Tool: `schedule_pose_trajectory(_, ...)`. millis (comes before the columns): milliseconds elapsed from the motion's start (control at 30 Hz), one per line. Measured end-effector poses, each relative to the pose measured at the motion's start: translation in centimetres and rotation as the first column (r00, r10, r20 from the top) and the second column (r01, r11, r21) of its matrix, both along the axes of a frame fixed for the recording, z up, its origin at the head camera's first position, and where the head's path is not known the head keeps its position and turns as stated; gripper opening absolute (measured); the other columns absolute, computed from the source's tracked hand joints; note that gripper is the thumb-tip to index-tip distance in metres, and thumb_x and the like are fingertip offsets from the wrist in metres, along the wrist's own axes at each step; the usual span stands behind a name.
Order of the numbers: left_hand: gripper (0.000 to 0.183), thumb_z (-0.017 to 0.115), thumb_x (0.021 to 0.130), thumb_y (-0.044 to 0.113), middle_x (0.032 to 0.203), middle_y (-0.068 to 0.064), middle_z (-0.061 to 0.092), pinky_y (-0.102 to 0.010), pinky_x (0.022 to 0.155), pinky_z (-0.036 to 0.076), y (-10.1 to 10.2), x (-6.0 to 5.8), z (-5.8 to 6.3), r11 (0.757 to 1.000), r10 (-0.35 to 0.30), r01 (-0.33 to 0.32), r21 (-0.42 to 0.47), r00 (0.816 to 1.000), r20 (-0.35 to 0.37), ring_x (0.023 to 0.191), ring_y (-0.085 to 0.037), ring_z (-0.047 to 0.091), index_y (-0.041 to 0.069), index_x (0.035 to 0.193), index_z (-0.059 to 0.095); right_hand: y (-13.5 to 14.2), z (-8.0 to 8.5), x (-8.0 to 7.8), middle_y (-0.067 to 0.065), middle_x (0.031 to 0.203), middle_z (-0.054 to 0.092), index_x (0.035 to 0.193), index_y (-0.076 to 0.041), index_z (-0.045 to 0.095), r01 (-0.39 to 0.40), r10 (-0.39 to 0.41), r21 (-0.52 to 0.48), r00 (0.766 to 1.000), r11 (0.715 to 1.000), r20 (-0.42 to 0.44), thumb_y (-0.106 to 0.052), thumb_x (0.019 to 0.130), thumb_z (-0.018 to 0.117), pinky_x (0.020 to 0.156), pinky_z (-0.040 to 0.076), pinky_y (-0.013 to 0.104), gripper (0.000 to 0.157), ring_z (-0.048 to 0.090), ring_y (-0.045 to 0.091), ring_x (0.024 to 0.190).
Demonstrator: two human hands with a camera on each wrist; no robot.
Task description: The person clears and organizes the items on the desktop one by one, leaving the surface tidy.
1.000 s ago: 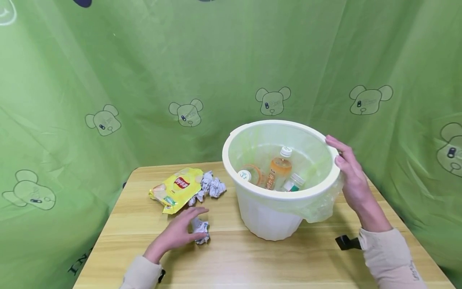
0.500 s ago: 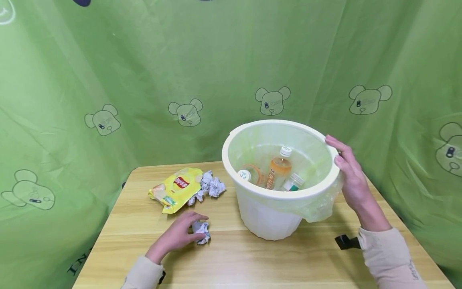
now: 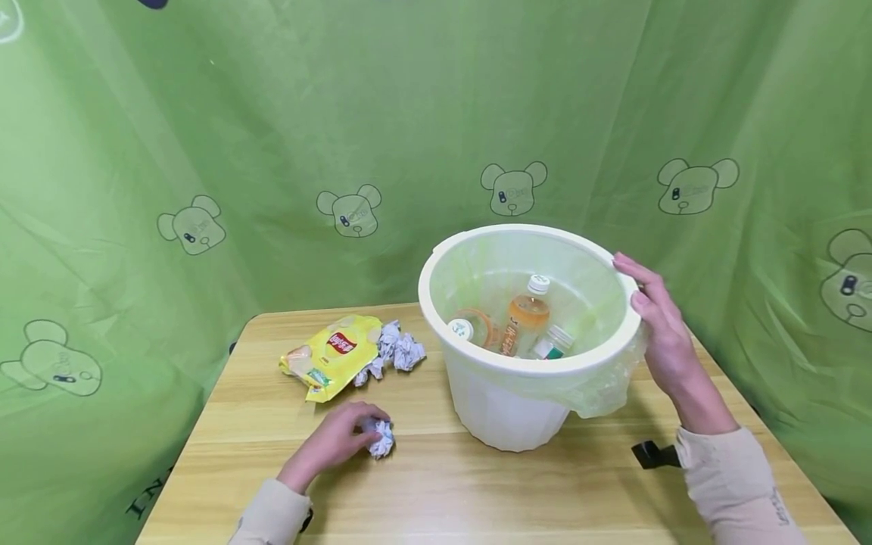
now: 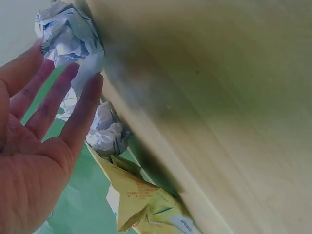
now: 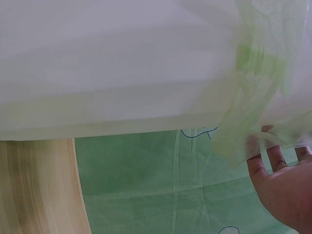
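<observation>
Left hand: my left hand [image 3: 331,445] lies on the table [image 3: 436,492], fingers curling round a crumpled paper ball [image 3: 379,437]; in the left wrist view the fingertips [image 4: 73,70] touch it, the grip not fully closed.
Right hand: my right hand [image 3: 664,341] rests straight-fingered against the bin [image 3: 527,363] at its rim, steadying it, over the green liner [image 3: 599,393].
Direction: the bin stands to the right of the ball and a little farther back; the left hand is much the nearer to the ball.
Ball's shape: roundish, no long axis.
Farther out: chip bag [image 3: 331,356] and more paper wads [image 3: 398,352] behind my left hand; bottles [image 3: 526,318] inside the bin.
</observation>
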State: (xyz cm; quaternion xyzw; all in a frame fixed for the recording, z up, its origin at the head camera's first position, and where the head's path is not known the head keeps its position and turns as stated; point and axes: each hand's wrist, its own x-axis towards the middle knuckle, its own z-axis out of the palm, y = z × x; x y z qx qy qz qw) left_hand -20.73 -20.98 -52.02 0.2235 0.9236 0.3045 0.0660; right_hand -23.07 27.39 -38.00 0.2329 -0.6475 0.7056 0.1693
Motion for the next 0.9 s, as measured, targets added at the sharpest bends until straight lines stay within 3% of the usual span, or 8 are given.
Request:
schedule_pose_trajectory(267,0.023,0.078,0.089,0.01,0.111,-0.003,0.076,-0.05,0.097,0.057,0.53,-0.06,-0.11,0.999,-0.009,0.005,-0.049,0.998,-0.064,0.104,-0.023,0.069,0.015,0.111,0.077,0.03,-0.07,0.03,0.004,0.163,0.035,0.155,-0.001,0.04,-0.01,0.01,-0.013,1.0,1.0,0.001,-0.009,0.107,0.036,0.107,0.043,0.013,0.049,0.028,0.021,0.15)
schedule_pose_trajectory(533,0.021,0.079,0.086,0.005,0.105,-0.002,0.077,-0.049,0.095,0.059,0.65,0.02,-0.21,1.0,-0.013,0.012,-0.015,0.994,-0.105,0.099,-0.021,0.071,0.014,0.105,0.077,0.06,-0.17,-0.05,0.004,0.164,0.035,0.155,-0.001,0.04,-0.009,0.009,-0.011,1.0,1.0,-0.008,-0.008,0.107,0.036,0.105,0.047,0.014,0.049,0.031,0.019,0.148)
schedule_pose_trajectory(900,0.019,0.078,0.086,0.002,0.101,-0.001,0.076,-0.037,0.087,0.063,0.46,0.29,-0.03,1.0,0.003,-0.001,0.023,0.996,-0.084,0.094,-0.017,0.07,0.011,0.104,0.076,-0.02,-0.19,-0.12,0.004,0.164,0.034,0.156,-0.001,0.04,-0.004,0.004,-0.013,1.0,1.0,0.01,-0.01,0.107,0.036,0.107,0.043,0.013,0.05,0.029,0.021,0.15)
